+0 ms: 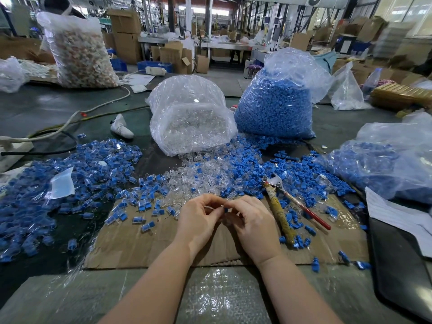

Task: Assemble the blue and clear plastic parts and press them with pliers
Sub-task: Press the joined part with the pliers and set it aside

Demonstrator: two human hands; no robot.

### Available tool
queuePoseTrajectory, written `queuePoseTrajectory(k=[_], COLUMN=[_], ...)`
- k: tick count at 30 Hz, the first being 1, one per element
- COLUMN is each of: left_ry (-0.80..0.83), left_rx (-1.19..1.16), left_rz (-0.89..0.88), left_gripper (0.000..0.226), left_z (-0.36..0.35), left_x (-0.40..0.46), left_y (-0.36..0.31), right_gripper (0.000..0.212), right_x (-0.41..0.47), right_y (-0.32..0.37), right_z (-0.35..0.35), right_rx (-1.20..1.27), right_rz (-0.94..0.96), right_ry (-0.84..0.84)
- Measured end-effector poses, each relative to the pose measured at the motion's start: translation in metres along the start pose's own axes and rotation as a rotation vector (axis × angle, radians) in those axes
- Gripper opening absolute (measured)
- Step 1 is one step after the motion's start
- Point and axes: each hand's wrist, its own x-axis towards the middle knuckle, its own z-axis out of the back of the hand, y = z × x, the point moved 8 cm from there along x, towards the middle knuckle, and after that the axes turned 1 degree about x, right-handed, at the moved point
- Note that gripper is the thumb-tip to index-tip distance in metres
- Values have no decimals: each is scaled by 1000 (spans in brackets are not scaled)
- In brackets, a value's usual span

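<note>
My left hand and right hand fingertips together over the cardboard, pinching a small blue part, pliers lying just right

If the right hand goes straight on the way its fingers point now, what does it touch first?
The right hand points left, at the left hand. It would first meet the left fingers, which look almost touching it already around a small blue part.
</note>
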Motion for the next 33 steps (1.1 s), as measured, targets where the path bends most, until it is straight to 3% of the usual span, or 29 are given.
queuePoseTrajectory(k=[5,8,12,16,21,26,29,33], left_ry=[-17,-22,-27,-42,-50,-69,-107,-156], left_rx=[25,-14,-26,-65,-136,-315,-452,-592], left_rz=[19,60,63,77,112,213,319,403], left_gripper=[19,15,14,16,16,14,13,13], left_z=[1,0,0,1,3,3,2,1], left_x=[2,2,3,4,5,9,14,20], left_y=[4,8,9,11,14,18,26,31], right_gripper=[16,26,60,77,50,37,31,28], right_x=[1,2,-7,-18,-10,1,6,3], right_y=[-2,-22,-74,-99,-93,-69,-47,-18], right_z=[10,25,40,43,46,56,44,22], right_rx=[-52,-242,-614,-639,-627,-642,-386,118], right_rz=[-56,-267,-702,-887,-873,-682,-546,-547], right_ry=[-87,-140,152,376,341,278,342,512])
